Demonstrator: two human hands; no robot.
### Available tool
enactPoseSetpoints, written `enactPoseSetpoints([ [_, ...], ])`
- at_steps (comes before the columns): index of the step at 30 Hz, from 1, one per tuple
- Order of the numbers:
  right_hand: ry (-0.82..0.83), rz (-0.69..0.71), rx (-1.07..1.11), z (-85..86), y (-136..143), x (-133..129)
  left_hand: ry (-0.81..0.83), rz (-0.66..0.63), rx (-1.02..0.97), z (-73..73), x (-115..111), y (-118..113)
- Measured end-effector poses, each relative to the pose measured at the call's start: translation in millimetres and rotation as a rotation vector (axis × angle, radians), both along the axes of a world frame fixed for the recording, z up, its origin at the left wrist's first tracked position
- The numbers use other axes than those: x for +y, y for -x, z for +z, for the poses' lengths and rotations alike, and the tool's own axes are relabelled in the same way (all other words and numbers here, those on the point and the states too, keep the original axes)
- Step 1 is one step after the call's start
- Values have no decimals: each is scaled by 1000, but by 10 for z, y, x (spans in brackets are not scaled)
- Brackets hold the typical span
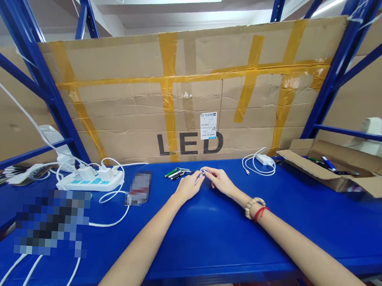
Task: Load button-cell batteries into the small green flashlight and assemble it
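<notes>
My left hand [187, 187] and my right hand [219, 180] meet over the middle of the blue table. Between their fingertips is a small slender piece with a white loop [203, 170] at its top; the fingers cover most of it, so its kind cannot be made out. Both hands are closed on it, the left from the near left side and the right in a pinch from the right. Just left of them lies a small bunch of pens [175, 173], green, black and silver.
A white power strip [90, 180] with plugs and cables and a phone [139, 188] lie at left. A white cable with an adapter [264, 160] is coiled right of my hands. An open cardboard box [335, 181] holds pens. Cardboard [130, 112] walls the back.
</notes>
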State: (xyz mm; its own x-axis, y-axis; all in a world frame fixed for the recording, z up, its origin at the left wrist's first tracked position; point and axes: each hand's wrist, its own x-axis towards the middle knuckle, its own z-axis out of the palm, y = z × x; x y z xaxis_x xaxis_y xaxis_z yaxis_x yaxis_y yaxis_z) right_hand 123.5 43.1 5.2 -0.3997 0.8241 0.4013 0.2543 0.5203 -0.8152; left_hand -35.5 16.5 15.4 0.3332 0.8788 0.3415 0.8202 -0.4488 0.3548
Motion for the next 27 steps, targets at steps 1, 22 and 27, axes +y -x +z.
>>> enactPoseSetpoints([
  [1,8,5,10,4,4,-4,-3,2,8,-1,3,0],
  [22,59,-74,85,-29,59,14,-97,55,164,2,-23,-48],
  [27,43,-148,47,-38,-5,84,-95,8,219,19,-59,-73],
])
